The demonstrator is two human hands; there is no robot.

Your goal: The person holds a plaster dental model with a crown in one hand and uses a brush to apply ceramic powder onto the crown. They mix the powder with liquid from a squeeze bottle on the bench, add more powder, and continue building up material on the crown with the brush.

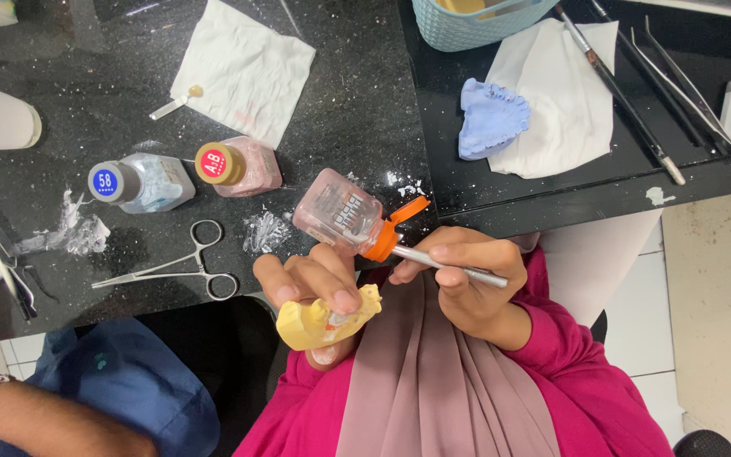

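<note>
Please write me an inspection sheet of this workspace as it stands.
Surface: black speckled counter, white powder smears.
Job's things: yellow dental cast; pink bottle with orange cap open; metal instrument.
Clutter: two capped bottles, forceps, tissues, blue cast, long tools, teal basket.
Hands: left hand holds cast; right hand holds instrument.
Cables: nothing seen.
Surroundings: another person's arm, tiled floor.

Bare surface [365, 101] lies open between the white tissue [243, 68] and the blue dental cast [491, 118]. Two capped bottles [188, 173], scissors-like forceps [184, 267] and the tilted pink bottle [340, 216] crowd the near edge.
</note>
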